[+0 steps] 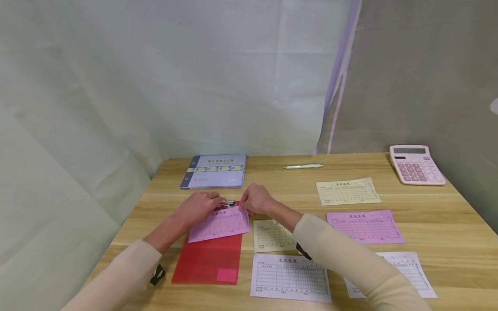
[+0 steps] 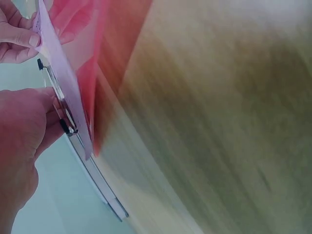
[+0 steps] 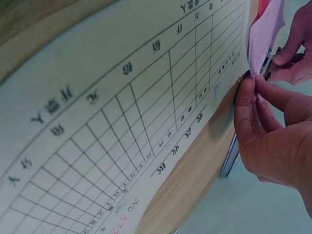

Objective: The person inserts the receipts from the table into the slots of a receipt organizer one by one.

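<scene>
A red clipboard (image 1: 208, 263) lies on the table at left centre, its metal clip (image 1: 228, 203) at the far end. A pink receipt slip (image 1: 219, 224) lies slanted over its upper part, top edge close to the clip. My left hand (image 1: 197, 209) grips the clip with thumb and fingers; the left wrist view shows them at the wire lever (image 2: 57, 100) between two black ends. With thumb and fingers my right hand (image 1: 257, 199) pinches the slip's upper right corner. In the right wrist view, the right hand (image 3: 278, 126) holds that corner beside the clip.
A blue-grey ledger book (image 1: 217, 172) lies behind the clipboard, a pen (image 1: 303, 166) and a pink calculator (image 1: 416, 164) farther right. Yellow slips (image 1: 348, 192), another pink slip (image 1: 365, 225) and white slips (image 1: 289, 278) lie right of the clipboard, some partly under my right sleeve.
</scene>
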Available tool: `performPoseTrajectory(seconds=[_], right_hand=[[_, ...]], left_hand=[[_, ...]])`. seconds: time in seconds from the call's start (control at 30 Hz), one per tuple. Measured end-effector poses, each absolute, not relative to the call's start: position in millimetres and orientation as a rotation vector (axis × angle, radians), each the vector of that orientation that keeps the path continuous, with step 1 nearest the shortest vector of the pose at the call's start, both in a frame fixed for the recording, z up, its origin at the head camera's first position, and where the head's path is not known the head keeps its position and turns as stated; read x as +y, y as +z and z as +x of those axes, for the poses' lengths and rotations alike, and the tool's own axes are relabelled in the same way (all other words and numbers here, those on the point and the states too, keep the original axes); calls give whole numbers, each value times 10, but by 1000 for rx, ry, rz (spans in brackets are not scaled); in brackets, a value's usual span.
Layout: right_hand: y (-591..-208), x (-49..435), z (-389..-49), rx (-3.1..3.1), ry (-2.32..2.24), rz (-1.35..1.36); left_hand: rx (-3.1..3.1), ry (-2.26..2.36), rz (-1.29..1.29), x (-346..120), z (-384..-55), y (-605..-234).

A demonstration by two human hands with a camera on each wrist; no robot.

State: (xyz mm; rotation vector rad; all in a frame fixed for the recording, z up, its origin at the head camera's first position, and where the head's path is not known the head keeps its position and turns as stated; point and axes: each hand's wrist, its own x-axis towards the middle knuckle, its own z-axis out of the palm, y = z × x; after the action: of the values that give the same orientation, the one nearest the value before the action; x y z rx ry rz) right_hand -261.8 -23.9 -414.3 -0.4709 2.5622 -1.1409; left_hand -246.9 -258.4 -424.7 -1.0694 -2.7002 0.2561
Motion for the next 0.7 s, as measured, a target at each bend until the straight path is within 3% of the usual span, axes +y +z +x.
performPoseTrajectory(seconds=[0.7], right_hand=[[-4188,-270,-2670,2589,-1159,-414]], left_hand=[[-2776,240,-1012,-2538,-2444,-4218]])
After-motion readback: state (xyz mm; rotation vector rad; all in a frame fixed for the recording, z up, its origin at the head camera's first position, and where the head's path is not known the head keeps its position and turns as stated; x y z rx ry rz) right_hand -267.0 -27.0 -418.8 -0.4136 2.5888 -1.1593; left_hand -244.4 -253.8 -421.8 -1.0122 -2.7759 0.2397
